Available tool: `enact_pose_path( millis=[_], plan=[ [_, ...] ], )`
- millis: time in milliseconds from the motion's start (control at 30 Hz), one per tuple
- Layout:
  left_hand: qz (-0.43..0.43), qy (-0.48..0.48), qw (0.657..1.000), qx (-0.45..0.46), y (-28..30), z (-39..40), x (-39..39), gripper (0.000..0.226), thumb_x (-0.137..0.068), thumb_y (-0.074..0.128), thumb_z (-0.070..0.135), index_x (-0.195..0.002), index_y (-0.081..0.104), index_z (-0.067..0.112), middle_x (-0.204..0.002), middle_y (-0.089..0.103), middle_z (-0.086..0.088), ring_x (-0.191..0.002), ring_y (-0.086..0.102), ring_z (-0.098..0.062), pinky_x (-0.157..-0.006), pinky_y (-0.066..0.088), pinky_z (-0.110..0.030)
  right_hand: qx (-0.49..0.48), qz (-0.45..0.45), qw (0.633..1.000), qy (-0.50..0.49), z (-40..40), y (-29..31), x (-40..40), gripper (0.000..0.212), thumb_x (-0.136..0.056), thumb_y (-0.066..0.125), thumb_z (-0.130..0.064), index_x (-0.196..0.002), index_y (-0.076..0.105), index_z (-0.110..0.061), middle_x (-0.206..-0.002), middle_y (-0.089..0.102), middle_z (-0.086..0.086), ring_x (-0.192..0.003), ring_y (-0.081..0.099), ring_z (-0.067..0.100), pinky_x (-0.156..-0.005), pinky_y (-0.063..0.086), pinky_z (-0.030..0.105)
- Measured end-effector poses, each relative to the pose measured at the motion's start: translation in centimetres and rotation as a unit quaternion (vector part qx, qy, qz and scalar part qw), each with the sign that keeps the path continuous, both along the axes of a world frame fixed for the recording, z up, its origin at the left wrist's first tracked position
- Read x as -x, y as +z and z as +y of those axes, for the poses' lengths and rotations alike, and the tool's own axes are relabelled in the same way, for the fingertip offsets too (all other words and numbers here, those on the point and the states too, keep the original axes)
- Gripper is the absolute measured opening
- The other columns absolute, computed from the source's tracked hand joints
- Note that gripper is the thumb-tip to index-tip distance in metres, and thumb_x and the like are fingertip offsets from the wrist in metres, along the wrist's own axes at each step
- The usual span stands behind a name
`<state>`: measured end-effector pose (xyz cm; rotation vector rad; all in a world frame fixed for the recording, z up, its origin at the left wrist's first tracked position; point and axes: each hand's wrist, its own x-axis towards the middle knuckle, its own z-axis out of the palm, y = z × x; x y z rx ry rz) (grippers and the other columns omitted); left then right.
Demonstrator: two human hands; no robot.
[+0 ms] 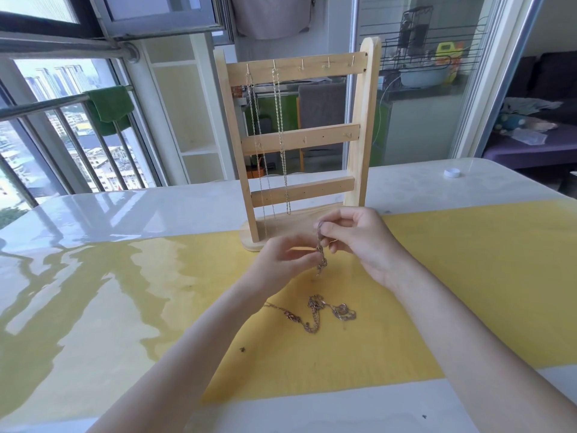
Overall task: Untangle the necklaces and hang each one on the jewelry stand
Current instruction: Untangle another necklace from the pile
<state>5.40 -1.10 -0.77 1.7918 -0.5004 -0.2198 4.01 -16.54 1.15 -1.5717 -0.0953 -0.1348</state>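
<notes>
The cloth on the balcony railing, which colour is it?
The cloth is dark green, seen in the head view.

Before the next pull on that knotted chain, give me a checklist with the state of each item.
1. Right hand pinches the top of the knotted chain: ok.
2. Left hand is at the knot: ok; exact finger contact: cannot tell.
3. Held chain is free of the necklaces on the table: cannot tell; its lower end hangs above them.
4. Knot is undone: not ok, it is bunched below the right fingers.
5. Free hooks on the jewelry stand: ok; two hanging necklaces use the leftmost top hooks, three beside them are bare.
6. Stand sits upright on the table: ok.
</notes>
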Motion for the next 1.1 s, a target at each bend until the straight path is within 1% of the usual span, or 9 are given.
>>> enact_pose_path(
  millis=[133,233,400,533,767,900,967,1033,1100],
  plan=[
    [0.01,0.01,1.0,0.005,0.1,-0.2,0.0,0.007,-0.086,0.067,0.006,-0.082,0.065,0.012,-0.073,0.067,0.004,-0.068,0.062,-0.003,-0.07,0.052,-0.017,-0.079,0.018,0.997,-0.007,-0.1,0.0,0.0,0.009,-0.086,0.06,0.005,-0.084,0.066,-0.001,-0.057,0.06,0.002,-0.05,0.05,0.01,-0.045,0.037,0.018],
    [0.069,-0.004,0.997,0.025,0.2,0.1,-0.1,0.002,-0.087,0.066,0.011,-0.086,0.065,0.013,-0.074,0.065,0.007,-0.072,0.063,-0.003,-0.077,0.053,-0.02,-0.11,0.028,0.994,-0.011,-0.5,-0.3,0.0,0.016,-0.088,0.057,0.004,-0.079,0.066,-0.006,-0.055,0.056,0.0,-0.045,0.038,0.009,-0.042,0.027,0.017],
    [0.243,-0.094,0.959,0.109,1.0,0.6,0.0,0.007,-0.089,0.06,0.012,-0.083,0.063,0.01,-0.08,0.062,-0.002,-0.08,0.064,-0.013,-0.088,0.053,-0.028,-0.046,0.017,0.998,0.036,-0.2,-0.2,0.3,0.018,-0.092,0.056,-0.007,-0.076,0.059,-0.013,-0.051,0.046,-0.007,-0.046,0.026,0.009,-0.044,0.02,0.018],
    [0.306,-0.048,0.926,0.216,1.6,0.1,-0.2,0.016,-0.094,0.042,0.001,-0.088,0.058,0.0,-0.066,0.05,-0.004,-0.06,0.055,-0.012,-0.07,0.057,-0.027,0.039,-0.032,0.996,0.068,0.6,0.3,0.5,0.031,-0.093,0.053,-0.005,-0.063,0.051,-0.012,-0.052,0.046,-0.004,-0.044,0.034,0.003,-0.045,0.025,0.014],
    [0.171,0.145,0.95,0.218,1.3,1.2,-1.1,0.019,-0.097,0.042,0.007,-0.08,0.051,0.009,-0.066,0.044,-0.001,-0.059,0.045,-0.013,-0.063,0.052,-0.024,0.251,-0.086,0.963,0.053,0.4,0.5,0.9,0.026,-0.088,0.055,-0.004,-0.073,0.069,-0.018,-0.055,0.056,-0.012,-0.054,0.047,0.001,-0.057,0.038,0.016],
    [0.036,0.158,0.981,0.103,1.2,0.9,-0.9,0.027,-0.096,0.032,-0.001,-0.08,0.049,0.011,-0.063,0.04,0.0,-0.058,0.04,-0.012,-0.057,0.041,-0.017,0.485,-0.089,0.87,0.005,0.9,0.2,0.9,0.026,-0.091,0.049,-0.012,-0.094,0.074,-0.019,-0.066,0.061,-0.015,-0.06,0.054,0.001,-0.056,0.039,0.022],
    [-0.011,0.158,0.985,0.063,1.1,0.4,-0.8,0.029,-0.095,0.03,-0.004,-0.079,0.049,0.011,-0.06,0.039,0.002,-0.054,0.039,-0.01,-0.054,0.037,-0.016,0.556,-0.097,0.825,-0.028,1.2,0.3,1.0,0.025,-0.094,0.047,-0.014,-0.091,0.072,-0.019,-0.08,0.068,0.003,-0.075,0.062,0.019,-0.062,0.047,0.031],
    [-0.038,0.15,0.987,0.044,1.1,0.1,-0.7,0.03,-0.094,0.029,-0.004,-0.079,0.05,0.012,-0.057,0.039,0.005,-0.05,0.039,-0.005,-0.054,0.036,-0.016,0.559,-0.092,0.823,-0.04,1.3,0.3,0.8,0.019,-0.092,0.054,-0.017,-0.078,0.068,-0.014,-0.075,0.066,0.008,-0.072,0.061,0.024,-0.06,0.047,0.033],
    [-0.051,0.143,0.988,0.04,1.2,-0.1,-0.6,0.029,-0.094,0.03,-0.002,-0.081,0.051,0.012,-0.056,0.039,0.008,-0.048,0.038,-0.001,-0.055,0.036,-0.017,0.496,-0.059,0.866,-0.015,1.3,0.4,0.7,0.01,-0.085,0.066,-0.021,-0.083,0.071,-0.012,-0.068,0.067,0.004,-0.061,0.055,0.016,-0.056,0.041,0.028]
  ],
)
